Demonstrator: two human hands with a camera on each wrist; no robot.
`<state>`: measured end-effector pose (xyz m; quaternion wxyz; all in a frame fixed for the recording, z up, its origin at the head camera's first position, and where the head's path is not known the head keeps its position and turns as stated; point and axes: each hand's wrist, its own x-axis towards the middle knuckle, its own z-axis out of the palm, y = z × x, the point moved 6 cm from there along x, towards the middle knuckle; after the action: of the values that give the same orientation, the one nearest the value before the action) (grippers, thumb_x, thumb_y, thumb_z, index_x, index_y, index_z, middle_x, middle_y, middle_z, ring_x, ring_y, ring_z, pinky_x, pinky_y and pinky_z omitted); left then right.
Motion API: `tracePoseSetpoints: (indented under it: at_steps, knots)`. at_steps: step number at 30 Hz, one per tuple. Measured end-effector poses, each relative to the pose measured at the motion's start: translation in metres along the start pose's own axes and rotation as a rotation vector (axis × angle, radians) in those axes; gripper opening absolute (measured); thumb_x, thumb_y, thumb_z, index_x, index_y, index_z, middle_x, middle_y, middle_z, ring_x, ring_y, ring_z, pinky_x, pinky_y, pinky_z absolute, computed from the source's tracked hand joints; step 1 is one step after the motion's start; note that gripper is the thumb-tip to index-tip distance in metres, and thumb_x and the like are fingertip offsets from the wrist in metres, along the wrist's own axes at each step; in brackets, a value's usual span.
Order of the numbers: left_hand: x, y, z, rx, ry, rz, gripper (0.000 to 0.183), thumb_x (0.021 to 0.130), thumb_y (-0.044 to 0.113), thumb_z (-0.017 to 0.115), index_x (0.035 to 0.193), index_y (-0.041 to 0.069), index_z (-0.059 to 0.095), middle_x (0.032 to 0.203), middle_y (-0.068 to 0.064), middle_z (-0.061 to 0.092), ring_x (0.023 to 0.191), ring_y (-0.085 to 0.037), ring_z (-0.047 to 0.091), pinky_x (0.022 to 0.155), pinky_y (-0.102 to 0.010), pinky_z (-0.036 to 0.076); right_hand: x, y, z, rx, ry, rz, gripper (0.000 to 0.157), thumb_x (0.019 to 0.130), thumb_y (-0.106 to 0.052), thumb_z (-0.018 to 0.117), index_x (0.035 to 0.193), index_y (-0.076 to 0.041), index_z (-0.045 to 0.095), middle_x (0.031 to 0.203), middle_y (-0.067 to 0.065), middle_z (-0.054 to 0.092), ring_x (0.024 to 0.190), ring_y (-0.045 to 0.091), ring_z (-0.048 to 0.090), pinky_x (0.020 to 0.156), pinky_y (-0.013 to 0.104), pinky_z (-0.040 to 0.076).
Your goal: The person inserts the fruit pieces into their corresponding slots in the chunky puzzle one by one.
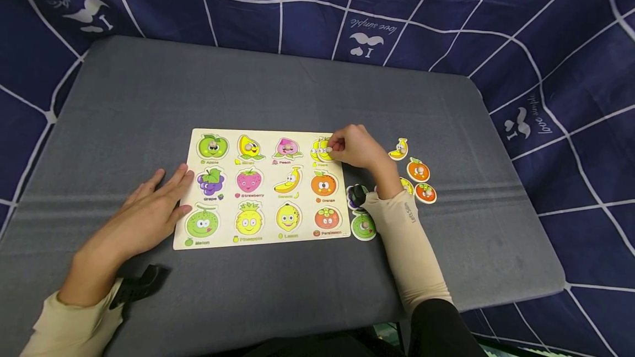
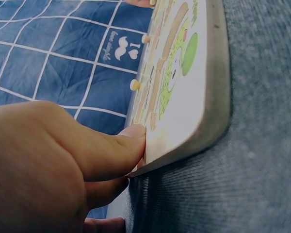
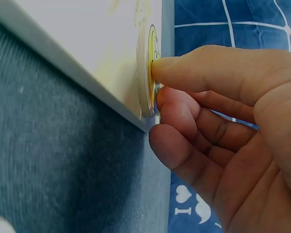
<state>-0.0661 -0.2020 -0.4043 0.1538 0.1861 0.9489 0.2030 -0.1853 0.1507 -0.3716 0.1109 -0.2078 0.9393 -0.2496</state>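
Observation:
A cream fruit puzzle board (image 1: 267, 203) lies on the grey table. My right hand (image 1: 358, 146) pinches a yellow pear piece (image 1: 324, 150) by its small knob at the board's top right corner. The piece overlaps the pear picture and sits slightly to its right; in the right wrist view its wooden edge (image 3: 143, 73) stands close over the board surface. My left hand (image 1: 149, 208) rests at the board's left edge, fingers extended, with the thumb (image 2: 131, 138) against the rim. Knobbed apple (image 1: 212, 150), mango (image 1: 249, 149) and peach (image 1: 286, 153) pieces sit in the top row.
Right of the board lie loose pieces: a banana (image 1: 398, 151), an orange (image 1: 418, 171), a persimmon (image 1: 425, 194), a yellow piece (image 1: 407, 185) partly hidden by the right arm, and a green melon (image 1: 364, 227). Grape piece (image 1: 351, 198) is partly covered by the wrist camera. A blue checked curtain (image 1: 317, 21) surrounds the table.

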Motion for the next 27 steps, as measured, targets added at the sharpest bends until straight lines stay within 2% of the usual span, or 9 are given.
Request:
tracePoseSetpoints:
  at_steps: [15, 27]
  knots:
    - [0.0003, 0.0013, -0.0005, 0.003, 0.012, -0.003, 0.067, 0.1, 0.016, 0.058, 0.154, -0.005, 0.023, 0.159, -0.025, 0.017, 0.139, -0.061, 0.011, 0.104, -0.075, 0.012, 0.0052, -0.0083, 0.005, 0.013, 0.004, -0.018, 0.007, 0.088, -0.009, 0.072, 0.087, -0.003, 0.075, 0.073, 0.003, 0.066, 0.066, 0.015, 0.057, 0.064, 0.028, 0.047]
    - [0.0002, 0.0, 0.0005, -0.001, -0.004, -0.009, 0.067, 0.101, 0.017, 0.057, 0.154, -0.005, 0.021, 0.16, -0.025, 0.014, 0.14, -0.06, 0.008, 0.104, -0.076, 0.01, 0.0067, -0.0099, 0.0071, 0.006, 0.006, -0.021, 0.007, 0.087, -0.008, 0.071, 0.087, -0.003, 0.075, 0.072, 0.003, 0.066, 0.066, 0.014, 0.058, 0.064, 0.027, 0.047]
